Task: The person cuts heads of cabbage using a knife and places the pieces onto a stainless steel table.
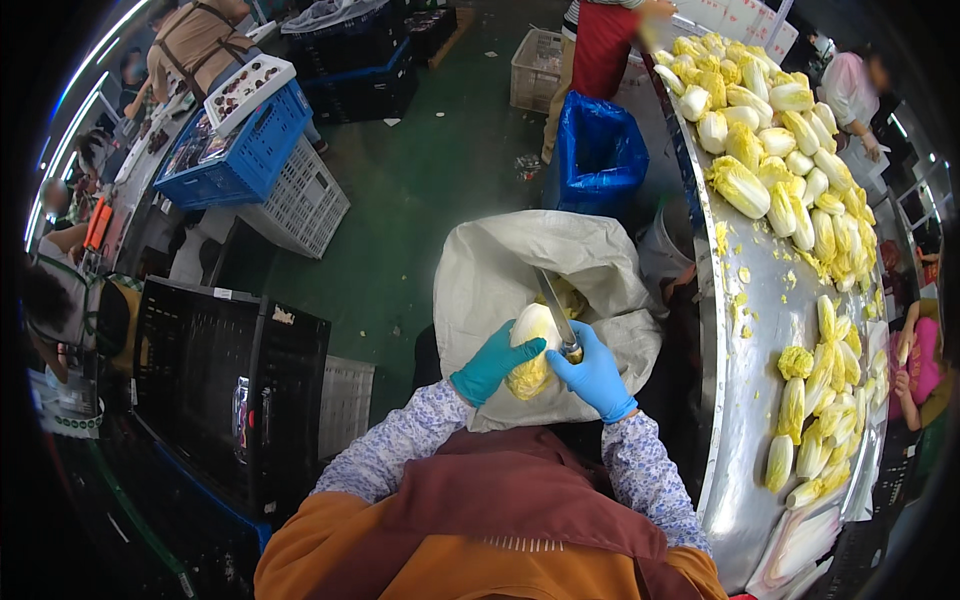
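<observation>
In a teal glove, my left hand (492,366) is closed around a pale yellow napa cabbage (534,324). A blue glove covers my right hand (598,374), which grips the handle of a knife (554,306). The knife's blade points up and away, close beside the cabbage; whether it touches the leaves I cannot tell. Both hands are over the mouth of a white woven sack (480,262). Some yellowish leaf scraps (568,298) show inside the sack, partly hidden behind the blade.
A metal table (745,375) at the right bears a heap of napa cabbages (790,130) and loose trimmings. Beyond the sack stands a bin lined with blue plastic (600,190). Black crates (200,380) and a blue crate (240,150) are at the left. Other people work nearby.
</observation>
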`<action>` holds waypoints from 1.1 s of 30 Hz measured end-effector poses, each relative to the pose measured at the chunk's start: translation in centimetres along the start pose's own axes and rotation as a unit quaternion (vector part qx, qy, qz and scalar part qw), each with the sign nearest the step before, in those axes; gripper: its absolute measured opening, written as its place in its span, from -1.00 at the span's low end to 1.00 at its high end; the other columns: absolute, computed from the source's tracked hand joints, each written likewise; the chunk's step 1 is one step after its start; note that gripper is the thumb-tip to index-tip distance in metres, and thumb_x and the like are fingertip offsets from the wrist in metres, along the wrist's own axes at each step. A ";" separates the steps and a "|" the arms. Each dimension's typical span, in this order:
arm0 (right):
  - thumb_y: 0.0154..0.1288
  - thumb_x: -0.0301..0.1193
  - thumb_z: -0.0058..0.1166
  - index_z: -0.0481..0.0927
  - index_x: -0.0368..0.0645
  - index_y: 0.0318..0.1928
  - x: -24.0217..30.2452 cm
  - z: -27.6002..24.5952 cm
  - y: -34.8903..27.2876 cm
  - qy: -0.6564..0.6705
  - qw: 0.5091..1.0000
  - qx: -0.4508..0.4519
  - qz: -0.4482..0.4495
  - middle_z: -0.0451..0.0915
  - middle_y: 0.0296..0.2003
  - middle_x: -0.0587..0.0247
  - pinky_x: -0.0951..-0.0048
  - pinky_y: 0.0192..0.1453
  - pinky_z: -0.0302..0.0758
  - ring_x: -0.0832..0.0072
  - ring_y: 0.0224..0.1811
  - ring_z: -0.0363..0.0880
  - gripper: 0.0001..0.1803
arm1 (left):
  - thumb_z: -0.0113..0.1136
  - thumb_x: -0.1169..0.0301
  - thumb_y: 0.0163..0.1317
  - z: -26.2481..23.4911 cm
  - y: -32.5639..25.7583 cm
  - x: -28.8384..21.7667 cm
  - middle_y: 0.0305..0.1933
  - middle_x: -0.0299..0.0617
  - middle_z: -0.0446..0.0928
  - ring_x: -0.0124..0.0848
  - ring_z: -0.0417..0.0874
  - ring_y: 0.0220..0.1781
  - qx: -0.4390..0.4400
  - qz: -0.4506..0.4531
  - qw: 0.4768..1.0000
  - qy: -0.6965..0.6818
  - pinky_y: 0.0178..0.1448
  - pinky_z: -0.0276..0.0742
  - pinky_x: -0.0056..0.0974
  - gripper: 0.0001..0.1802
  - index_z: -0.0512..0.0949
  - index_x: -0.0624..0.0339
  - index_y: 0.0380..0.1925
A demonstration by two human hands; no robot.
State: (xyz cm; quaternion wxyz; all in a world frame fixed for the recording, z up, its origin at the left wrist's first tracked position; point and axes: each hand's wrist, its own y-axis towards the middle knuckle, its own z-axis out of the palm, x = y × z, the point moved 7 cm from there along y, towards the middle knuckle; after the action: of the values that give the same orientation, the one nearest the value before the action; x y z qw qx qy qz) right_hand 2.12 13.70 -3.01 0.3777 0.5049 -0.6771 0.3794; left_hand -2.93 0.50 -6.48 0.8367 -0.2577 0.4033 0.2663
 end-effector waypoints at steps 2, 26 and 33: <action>0.07 -0.22 0.23 0.37 -0.24 0.07 0.0 -0.1 -0.3 0.009 1.000 -0.004 0.001 0.56 -0.40 0.10 0.41 -0.24 0.52 0.37 -0.38 0.59 -0.40 | 0.23 0.25 0.25 0.7 -0.2 -0.3 0.12 -0.17 0.44 -0.43 0.48 0.11 0.016 -0.021 0.999 0.038 0.17 0.42 -0.33 -0.36 0.24 0.25 0.25; 0.07 -0.43 0.18 0.51 -0.11 -0.30 5.3 -2.9 -1.3 -0.278 0.940 0.004 -0.196 0.49 -0.47 0.22 0.36 -0.43 0.48 0.32 -0.48 0.57 -0.83 | 0.37 0.35 0.07 0.0 -0.9 -3.0 0.18 -0.09 0.41 -0.32 0.41 0.22 0.052 -0.079 0.988 0.121 0.30 0.32 -0.24 -0.22 0.24 0.29 0.27; 0.05 -0.39 0.18 0.46 -0.13 -0.34 5.4 -2.3 -1.4 -0.325 0.920 0.006 -0.217 0.45 -0.48 0.19 0.28 -0.44 0.46 0.24 -0.51 0.53 -0.81 | 0.37 0.40 0.06 0.1 -0.8 -3.5 0.19 -0.16 0.41 -0.37 0.37 0.24 0.060 -0.077 0.984 0.151 0.31 0.29 -0.25 -0.24 0.26 0.27 0.27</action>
State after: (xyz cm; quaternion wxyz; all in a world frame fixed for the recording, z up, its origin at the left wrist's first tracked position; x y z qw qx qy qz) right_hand 2.62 13.29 2.99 0.2068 0.7373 -0.6343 0.1067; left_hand -4.19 -0.88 -3.44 0.7982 -0.2744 0.5193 0.1340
